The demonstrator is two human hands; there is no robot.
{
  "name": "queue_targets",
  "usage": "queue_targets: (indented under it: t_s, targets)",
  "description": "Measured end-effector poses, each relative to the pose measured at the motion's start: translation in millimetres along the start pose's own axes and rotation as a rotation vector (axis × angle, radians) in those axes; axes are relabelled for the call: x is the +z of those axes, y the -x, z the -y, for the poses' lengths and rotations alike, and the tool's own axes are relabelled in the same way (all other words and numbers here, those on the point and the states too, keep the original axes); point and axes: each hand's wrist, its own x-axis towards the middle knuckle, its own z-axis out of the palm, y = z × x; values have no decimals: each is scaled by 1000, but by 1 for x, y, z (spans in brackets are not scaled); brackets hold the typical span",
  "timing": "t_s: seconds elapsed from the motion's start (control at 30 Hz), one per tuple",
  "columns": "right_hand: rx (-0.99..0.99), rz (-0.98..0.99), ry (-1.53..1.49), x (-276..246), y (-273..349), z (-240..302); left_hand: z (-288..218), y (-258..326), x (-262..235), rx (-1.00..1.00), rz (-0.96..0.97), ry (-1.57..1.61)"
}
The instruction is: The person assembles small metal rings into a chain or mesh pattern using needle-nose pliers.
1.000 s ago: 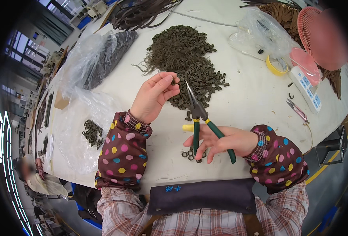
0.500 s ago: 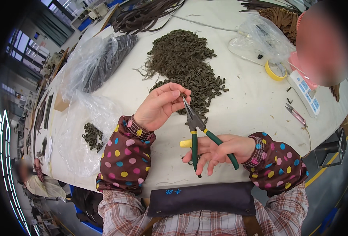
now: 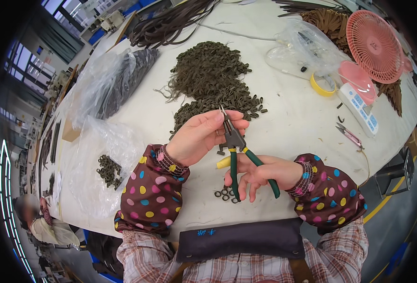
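My right hand [image 3: 270,173] holds long-nose pliers [image 3: 236,140] by their green handles, which stand spread apart; a yellow cover [image 3: 223,162] wraps one of its fingertips. The pliers' thin jaws point away from me, tips slightly parted. My left hand [image 3: 201,134] is closed around the jaws, thumb and fingers pinched near them; what it pinches, if anything, is too small to make out. Several small dark rings [image 3: 225,194] lie on the table below the pliers' handles. Just beyond my left hand spreads a large pile of dark olive loops [image 3: 208,70].
A clear plastic bag [image 3: 83,174] with a cluster of loops [image 3: 109,170] lies left. Behind it is a bagged dark bundle [image 3: 128,80]. To the right are yellow tape [image 3: 322,85], a power strip [image 3: 359,108], small snips [image 3: 349,135] and a pink fan [image 3: 374,45].
Both hands have shifted; my left hand moved right and down, from the jaw tips to farther along the jaws. More rings show below the handles. The view has shifted slightly, bringing the fan into sight.
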Motion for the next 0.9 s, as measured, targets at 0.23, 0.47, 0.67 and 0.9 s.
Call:
queue_targets:
  t_s: [0.23,0.47,0.67,0.9]
  targets:
    - [-62,-38,-248,-11,-4,-10,5,-6,8,105,-190,-87]
    - [47,-168,-131,-5,-8,-12,8,-2,12,129,-295,-225]
    - [-8,-205,-56,-7,-8,-14,4,-2,13,132,-278,-231]
    - [22,-116,-180,-5,-3,-7,0,2,8,104,-154,-59]
